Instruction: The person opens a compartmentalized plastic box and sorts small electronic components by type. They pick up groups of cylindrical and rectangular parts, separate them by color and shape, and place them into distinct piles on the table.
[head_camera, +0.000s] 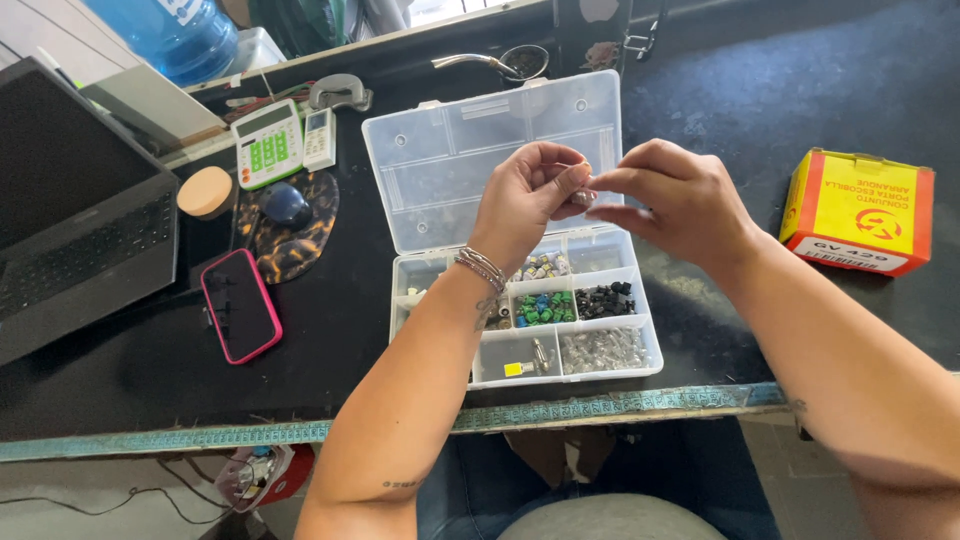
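Note:
My left hand (530, 195) and my right hand (675, 200) meet above an open clear plastic organiser box (650, 355). Their fingertips pinch together on one tiny part that is too small to make out. The box's lid (450, 170) lies flat behind the hands. Its compartments hold small parts: green and blue ones (545, 307), black ones (605, 300), clear ones (603, 350) and silver ones (545, 266). A bracelet circles my left wrist.
On the dark table lie a laptop (80, 230), a pink-cased phone (240, 305), a calculator (267, 145), a round wooden disc (205, 192) and a mouse on a patterned pad (288, 208). A yellow and red carton (858, 210) sits at the right.

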